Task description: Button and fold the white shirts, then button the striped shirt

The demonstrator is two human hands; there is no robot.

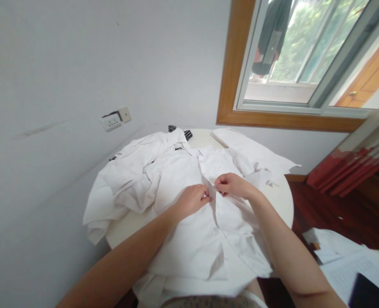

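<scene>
A white button-up shirt (pixel 183 248) lies spread front side up over a round table, its lower hem hanging over the near edge. Both hands are at its front opening, about halfway down. My left hand (pixel 194 199) pinches one edge of the front placket. Just to the right, my right hand (pixel 230 185) grips the other edge between thumb and fingers. The two front panels part slightly between the hands. Below them a small button (pixel 215 229) shows on the placket. Whether a button sits in my fingertips is too small to tell.
More white garments (pixel 121 184) are heaped on the table's left, with a black striped piece (pixel 188 134) behind. A folded white cloth (pixel 253 147) lies at the back right of the white table (pixel 287 205). Papers (pixel 352 261) and a dark object (pixel 368 293) are at lower right.
</scene>
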